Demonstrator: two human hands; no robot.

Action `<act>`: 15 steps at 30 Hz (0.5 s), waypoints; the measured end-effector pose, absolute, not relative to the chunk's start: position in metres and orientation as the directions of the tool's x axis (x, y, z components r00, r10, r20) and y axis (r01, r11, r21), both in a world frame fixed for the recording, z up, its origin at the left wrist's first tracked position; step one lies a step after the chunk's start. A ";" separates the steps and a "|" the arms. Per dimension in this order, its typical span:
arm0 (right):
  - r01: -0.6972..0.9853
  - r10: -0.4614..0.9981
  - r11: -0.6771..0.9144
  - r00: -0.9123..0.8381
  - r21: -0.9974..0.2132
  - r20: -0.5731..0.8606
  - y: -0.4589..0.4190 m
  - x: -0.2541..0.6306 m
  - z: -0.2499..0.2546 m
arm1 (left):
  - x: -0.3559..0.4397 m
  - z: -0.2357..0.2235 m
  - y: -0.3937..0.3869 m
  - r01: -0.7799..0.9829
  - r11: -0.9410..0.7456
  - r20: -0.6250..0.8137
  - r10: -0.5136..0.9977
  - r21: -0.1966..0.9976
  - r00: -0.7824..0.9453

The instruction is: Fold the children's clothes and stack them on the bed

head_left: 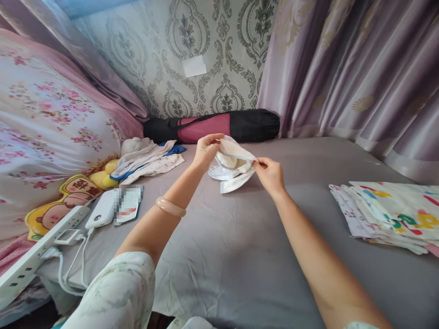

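Observation:
A small white cloth garment with pale blue trim (235,150) hangs bunched above the grey bedsheet, between my two hands. My left hand (206,151) pinches its upper left edge, and the wrist wears a pale bangle (170,207). On the other side, my right hand (270,174) grips the right-hand edge between thumb and fingers. The lower folds droop close to the sheet; whether they touch it I cannot tell. What kind of garment it is does not show clearly.
A folded stack of printed cloths (387,219) lies at right. Crumpled clothes (151,160) sit at back left. Nearer are a phone (128,205), a white power bank (102,209) and a cabled power strip (44,246). A black-and-pink rolled bag (206,128) lies along the wall.

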State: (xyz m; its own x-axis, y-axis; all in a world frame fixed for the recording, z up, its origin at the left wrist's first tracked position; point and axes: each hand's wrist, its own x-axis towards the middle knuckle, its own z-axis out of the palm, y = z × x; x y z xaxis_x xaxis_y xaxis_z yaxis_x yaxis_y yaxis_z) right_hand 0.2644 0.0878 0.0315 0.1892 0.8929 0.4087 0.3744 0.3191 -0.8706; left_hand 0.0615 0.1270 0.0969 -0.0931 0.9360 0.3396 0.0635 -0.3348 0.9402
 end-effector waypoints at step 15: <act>0.227 0.924 0.376 -0.019 -0.898 0.382 0.044 0.299 0.105 | 0.065 0.087 0.096 0.151 -0.381 0.358 0.921 0.912 0.156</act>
State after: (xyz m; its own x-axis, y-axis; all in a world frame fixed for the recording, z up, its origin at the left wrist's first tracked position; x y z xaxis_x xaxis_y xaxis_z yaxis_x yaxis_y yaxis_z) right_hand 0.2987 0.0435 0.1054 -0.0192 0.9241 0.3817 0.2271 0.3758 -0.8984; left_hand 0.0645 0.0960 0.0871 0.1563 0.9205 0.3581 0.1508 -0.3805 0.9124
